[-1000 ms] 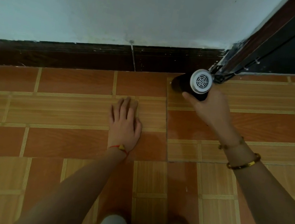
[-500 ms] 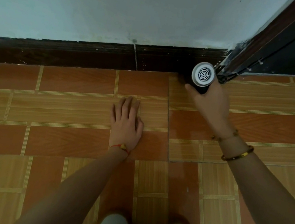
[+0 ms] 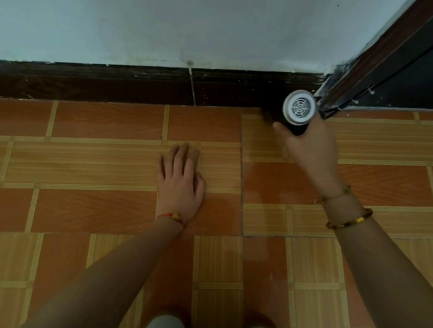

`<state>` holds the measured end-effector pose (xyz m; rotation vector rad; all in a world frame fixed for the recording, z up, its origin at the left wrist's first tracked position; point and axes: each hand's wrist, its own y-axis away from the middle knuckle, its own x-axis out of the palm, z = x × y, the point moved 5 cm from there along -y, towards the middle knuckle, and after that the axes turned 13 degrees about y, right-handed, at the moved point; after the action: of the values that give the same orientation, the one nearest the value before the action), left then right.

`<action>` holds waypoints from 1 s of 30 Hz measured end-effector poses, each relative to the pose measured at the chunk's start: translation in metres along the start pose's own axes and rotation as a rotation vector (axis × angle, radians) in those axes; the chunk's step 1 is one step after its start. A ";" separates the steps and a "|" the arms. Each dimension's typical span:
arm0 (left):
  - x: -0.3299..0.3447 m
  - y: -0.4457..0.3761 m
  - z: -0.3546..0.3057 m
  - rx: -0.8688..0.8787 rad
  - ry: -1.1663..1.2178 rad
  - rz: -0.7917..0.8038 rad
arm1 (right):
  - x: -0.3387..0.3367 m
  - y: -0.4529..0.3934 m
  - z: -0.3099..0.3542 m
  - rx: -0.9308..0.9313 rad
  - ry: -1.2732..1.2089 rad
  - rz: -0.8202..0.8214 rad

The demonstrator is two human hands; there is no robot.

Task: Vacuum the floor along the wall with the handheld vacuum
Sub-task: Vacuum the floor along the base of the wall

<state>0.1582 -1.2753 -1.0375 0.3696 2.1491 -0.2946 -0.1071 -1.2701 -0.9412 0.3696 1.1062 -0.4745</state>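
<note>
The vacuum is gripped by the right hand, fingers curled round its black body, nose at the skirting in the corner by the door frame. The left hand is laid flat, fingers straight, on the floor, well apart from the skirting.

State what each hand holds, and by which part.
Right hand grips the handheld vacuum round its black body below the white vent. Left hand holds nothing.

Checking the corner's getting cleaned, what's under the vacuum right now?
The vacuum, gripped by the right hand, points down where floor meets skirting beside the door frame. Its nozzle and the spot below are hidden.
</note>
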 end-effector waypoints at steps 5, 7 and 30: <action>0.001 0.000 0.000 -0.003 -0.004 0.008 | -0.011 -0.002 -0.022 0.092 0.035 -0.061; 0.001 0.000 0.000 -0.002 -0.008 0.008 | -0.009 -0.001 -0.017 0.076 0.028 -0.055; 0.000 0.001 0.000 0.008 0.003 -0.008 | -0.012 0.000 -0.020 0.113 0.074 -0.093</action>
<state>0.1581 -1.2745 -1.0375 0.3666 2.1532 -0.3071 -0.1268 -1.2578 -0.9390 0.4392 1.1750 -0.6113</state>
